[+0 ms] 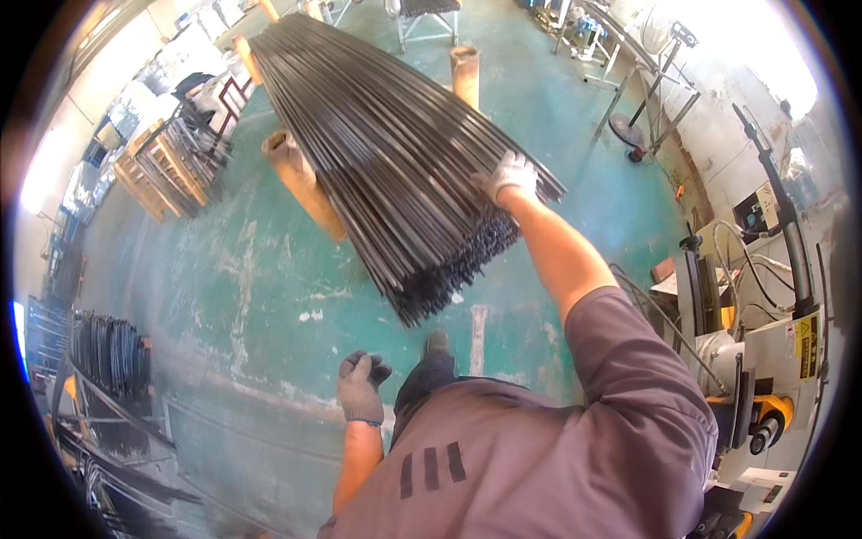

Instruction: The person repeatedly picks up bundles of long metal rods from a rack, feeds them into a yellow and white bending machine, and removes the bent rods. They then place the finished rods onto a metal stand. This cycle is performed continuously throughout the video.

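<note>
At about three o'clock I see a yellow label (807,347) with a black warning triangle (806,331) on a pale machine (778,352); its small print I cannot read.

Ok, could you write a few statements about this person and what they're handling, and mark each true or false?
1. The right hand touches the stack of dark rods. True.
2. The left hand touches the stack too. False: it is apart from the stack, near the person's body.
3. Both hands are bare. False: both wear gloves.
4. The floor is largely bluish green. True.
5. The right sleeve reaches the wrist. False: it is short, leaving the forearm bare.
</note>
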A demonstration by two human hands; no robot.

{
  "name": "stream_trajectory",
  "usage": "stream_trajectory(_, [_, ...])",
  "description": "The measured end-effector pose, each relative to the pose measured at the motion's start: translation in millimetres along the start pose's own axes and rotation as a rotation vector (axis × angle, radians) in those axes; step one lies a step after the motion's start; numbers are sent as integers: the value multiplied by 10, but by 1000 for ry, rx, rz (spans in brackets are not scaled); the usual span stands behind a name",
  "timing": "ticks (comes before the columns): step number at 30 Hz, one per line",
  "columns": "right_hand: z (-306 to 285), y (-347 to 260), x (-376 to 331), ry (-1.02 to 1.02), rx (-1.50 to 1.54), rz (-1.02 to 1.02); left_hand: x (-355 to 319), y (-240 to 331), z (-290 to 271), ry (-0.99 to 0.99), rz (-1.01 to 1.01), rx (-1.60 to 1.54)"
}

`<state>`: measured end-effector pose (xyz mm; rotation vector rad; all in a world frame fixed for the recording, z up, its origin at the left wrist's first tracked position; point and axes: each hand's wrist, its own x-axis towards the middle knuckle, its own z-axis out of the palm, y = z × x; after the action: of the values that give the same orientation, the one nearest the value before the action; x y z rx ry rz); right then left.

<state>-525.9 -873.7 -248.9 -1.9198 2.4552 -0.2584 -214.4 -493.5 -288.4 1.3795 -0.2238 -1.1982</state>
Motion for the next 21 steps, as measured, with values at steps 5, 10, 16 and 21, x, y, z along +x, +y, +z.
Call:
stream_trajectory(5, [19, -357, 282, -86, -168, -9, 729, 378, 438, -35, 6, 96])
stream_trajectory(10, [-128, -400, 361, -203, -142, -146, 1162, 727, 1014, -172, 20, 168])
stream_trajectory(16, [-188, -330, 738, -414, -48, -152, 1294, 895, 1757, -275, 3, -11])
stream_trajectory(21, [-80, -416, 761, -399, -115, -293, 1373, 728, 1947, -275, -46, -61])
